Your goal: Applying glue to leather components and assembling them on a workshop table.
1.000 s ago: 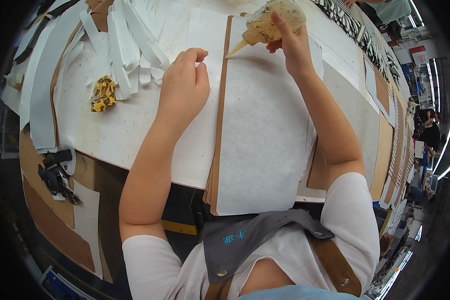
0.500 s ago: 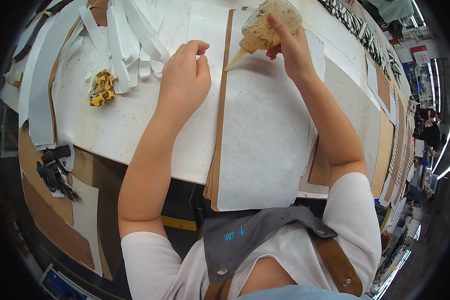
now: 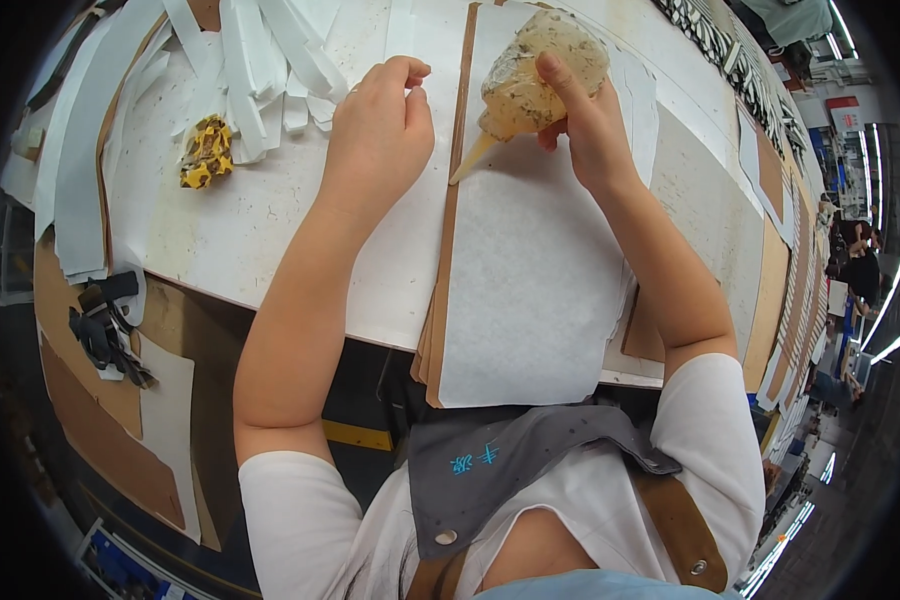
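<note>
My right hand (image 3: 592, 115) grips a squeeze bottle (image 3: 540, 75), clear and smeared, with yellowish contents and a long pale nozzle. The bottle tilts down to the left. Its nozzle tip meets the brown left edge strip (image 3: 448, 235) of a stack of long sheets, topped by a white sheet (image 3: 530, 290). Left of the stack, my left hand (image 3: 382, 125) hovers over the table with fingers loosely curled and the thumb apart from them. Nothing shows in it.
White strips (image 3: 255, 80) lie in a loose heap at the far left, with a crumpled yellow-and-brown lump (image 3: 208, 153) near them. Long grey pieces (image 3: 80, 160) overhang the table's left side. Grey sheets (image 3: 705, 190) and striped strips (image 3: 715, 55) lie to the right.
The bottle's nozzle tip has moved along the brown edge strip toward me, with my right hand still gripping the bottle. My left hand has shifted slightly away and right; the view has shifted a little.
</note>
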